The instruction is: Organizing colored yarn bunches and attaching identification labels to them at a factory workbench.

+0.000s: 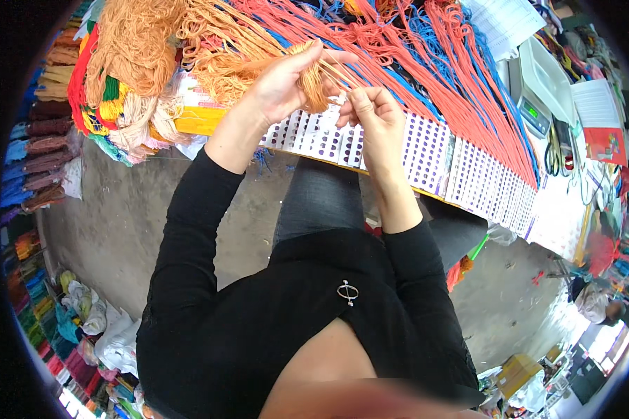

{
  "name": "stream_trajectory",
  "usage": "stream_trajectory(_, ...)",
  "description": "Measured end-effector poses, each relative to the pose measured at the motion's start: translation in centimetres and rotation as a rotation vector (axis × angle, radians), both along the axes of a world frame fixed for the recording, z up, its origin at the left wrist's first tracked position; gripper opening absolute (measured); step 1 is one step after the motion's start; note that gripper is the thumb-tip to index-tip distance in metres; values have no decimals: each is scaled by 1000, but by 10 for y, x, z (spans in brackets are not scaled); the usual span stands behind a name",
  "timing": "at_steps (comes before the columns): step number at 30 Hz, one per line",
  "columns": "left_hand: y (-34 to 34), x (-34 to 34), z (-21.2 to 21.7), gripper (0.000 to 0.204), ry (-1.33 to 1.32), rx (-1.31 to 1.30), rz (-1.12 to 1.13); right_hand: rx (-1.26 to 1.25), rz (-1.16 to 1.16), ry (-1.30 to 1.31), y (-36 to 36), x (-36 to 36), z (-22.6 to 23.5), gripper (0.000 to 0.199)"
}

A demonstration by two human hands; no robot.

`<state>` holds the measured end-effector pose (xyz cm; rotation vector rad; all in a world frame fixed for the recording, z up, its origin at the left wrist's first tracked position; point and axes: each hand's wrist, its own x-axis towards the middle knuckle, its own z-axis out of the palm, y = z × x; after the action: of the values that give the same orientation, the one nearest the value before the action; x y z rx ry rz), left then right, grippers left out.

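My left hand [281, 85] is wrapped around a small bundle of golden-orange yarn [314, 89], with a loop hanging below the fingers. Thin strands run from that bundle to my right hand [379, 117], whose thumb and fingertips pinch them just to the right. Both hands are above the table's near edge. Beyond them, long coral-red cords [370, 59] lie mixed with blue cords [426, 91]. Loose orange yarn [220, 52] is heaped beside my left hand, and a tan yarn pile [133, 42] sits farther left.
White sheets with rows of dark dots [426, 150] line the table's near edge. At the right are a digital scale [536, 115], scissors [556, 148] and a red-and-white booklet [603, 143]. Stacked coloured yarn [49, 143] stands at the left, above a grey floor [147, 216].
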<state>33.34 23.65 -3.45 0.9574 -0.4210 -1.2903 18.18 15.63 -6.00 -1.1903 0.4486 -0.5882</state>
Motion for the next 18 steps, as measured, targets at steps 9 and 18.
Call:
stream_trajectory(9, 2, 3, 0, 46, -76, -48, 64, 56, 43, -5, 1, -3, -1, 28)
stream_trajectory(18, 2, 0, 14, 47, -136, -15, 98, -266, 91, 218, 2, -5, 0, 18)
